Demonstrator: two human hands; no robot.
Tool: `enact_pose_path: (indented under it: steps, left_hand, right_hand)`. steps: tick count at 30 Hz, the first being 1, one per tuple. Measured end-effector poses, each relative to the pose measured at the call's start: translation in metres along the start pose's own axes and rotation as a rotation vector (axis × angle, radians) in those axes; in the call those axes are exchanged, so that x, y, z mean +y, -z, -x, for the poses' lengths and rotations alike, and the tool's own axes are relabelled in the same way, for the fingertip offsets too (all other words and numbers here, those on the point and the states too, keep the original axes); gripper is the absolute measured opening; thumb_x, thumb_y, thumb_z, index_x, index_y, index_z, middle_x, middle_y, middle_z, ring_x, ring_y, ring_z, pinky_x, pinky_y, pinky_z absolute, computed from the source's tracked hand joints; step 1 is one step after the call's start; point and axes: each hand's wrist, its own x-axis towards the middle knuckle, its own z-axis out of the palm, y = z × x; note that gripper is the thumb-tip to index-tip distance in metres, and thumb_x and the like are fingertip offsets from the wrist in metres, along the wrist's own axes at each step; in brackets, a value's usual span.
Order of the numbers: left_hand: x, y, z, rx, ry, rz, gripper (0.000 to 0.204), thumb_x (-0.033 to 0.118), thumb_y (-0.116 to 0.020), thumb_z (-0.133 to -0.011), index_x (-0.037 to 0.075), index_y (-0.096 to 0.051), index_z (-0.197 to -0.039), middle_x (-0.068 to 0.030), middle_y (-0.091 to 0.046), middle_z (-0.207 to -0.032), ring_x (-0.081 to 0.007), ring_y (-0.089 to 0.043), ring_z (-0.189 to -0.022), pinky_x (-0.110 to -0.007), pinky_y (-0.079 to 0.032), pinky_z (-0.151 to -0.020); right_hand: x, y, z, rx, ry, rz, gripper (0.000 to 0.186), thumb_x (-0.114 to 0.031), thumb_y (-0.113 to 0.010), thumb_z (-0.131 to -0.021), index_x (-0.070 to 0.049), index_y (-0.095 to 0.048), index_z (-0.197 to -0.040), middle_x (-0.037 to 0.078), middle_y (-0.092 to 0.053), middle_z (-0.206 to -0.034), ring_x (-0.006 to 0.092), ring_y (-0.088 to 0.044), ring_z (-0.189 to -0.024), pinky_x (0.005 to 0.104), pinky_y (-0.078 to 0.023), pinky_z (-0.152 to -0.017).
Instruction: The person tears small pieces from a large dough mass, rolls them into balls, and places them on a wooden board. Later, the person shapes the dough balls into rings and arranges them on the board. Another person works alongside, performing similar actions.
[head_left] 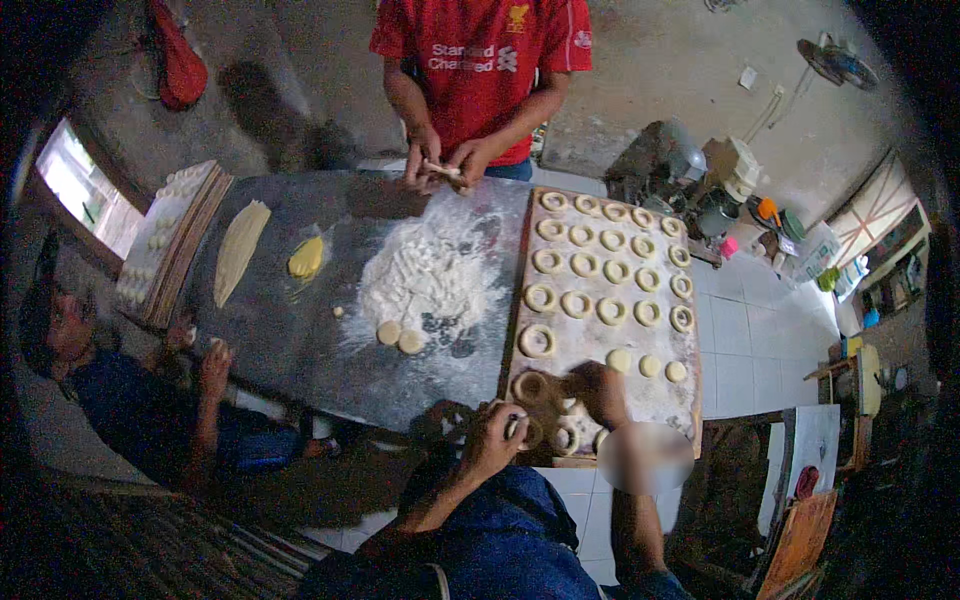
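Observation:
My left hand (492, 442) is at the near left corner of a floured wooden board (655, 330), its fingers curled round a pale dough ring (517, 426). Above the board's near part is my right hand (602, 396), close to a piece of dough (571, 406); its fingers are dark and what they hold, if anything, is hidden. Rows of dough rings (611, 311) cover the far and left parts of the board. Several round dough discs (649, 365) without holes lie right of my right hand. A further dough ring (566, 438) lies near the front edge.
A dark table (300, 350) holds a flour heap (425, 275), two dough discs (399, 338), yellow fat on plastic (306, 258) and a long dough sheet (241, 252). Stacked boards (185, 240) stand far left. One co-worker (480, 90) in red handles dough opposite; another (140, 410) is at left.

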Motion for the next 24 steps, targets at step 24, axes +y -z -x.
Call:
enact_pose_path:
  steps: [24]
  left_hand:
    - [-0.113, 0.096, -0.053, 0.150, 0.425, 0.593, 0.036, 0.021, -0.081, -0.085, 0.001, -0.066, -0.111, -0.0080, -0.070, -0.108, -0.0193, -0.065, -0.101, -0.035, -0.052, -0.091]
  right_hand:
    - [-0.143, -0.156, -0.045, 0.008, -0.116, -0.693, 0.059, 0.005, -0.075, -0.084, -0.005, -0.040, -0.130, 0.015, -0.072, -0.096, 0.0202, -0.069, -0.087, 0.0327, -0.057, -0.078]
